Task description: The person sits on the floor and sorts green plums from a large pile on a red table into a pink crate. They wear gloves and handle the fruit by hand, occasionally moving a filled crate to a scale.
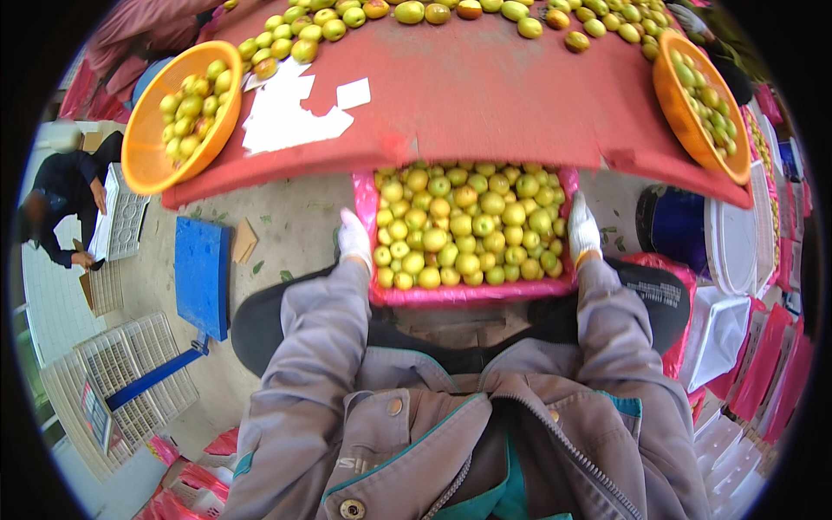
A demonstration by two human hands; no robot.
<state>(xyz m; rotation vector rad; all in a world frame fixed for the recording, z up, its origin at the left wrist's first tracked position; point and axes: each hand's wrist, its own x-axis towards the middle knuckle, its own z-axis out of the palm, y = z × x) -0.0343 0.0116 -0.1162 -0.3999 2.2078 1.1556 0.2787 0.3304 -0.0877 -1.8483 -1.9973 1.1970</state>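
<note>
A crate lined with pink plastic film (468,296) sits between my knees, partly under the table's near edge. It is filled with yellow-green fruits (465,224) that look like jujubes. My left hand (355,239), in a white glove, holds the crate's left side. On the opposite side, my right hand (584,224), also gloved, grips the crate, its fingers along the pink film. The parts of both hands against the crate's outer walls are hidden.
A red-covered table (494,97) bears loose fruits (312,29), white papers (279,117) and two orange baskets (136,140) (689,123). A blue platform scale (202,279) stands left, a blue bucket (676,224) right. Other people work at far left and across the table.
</note>
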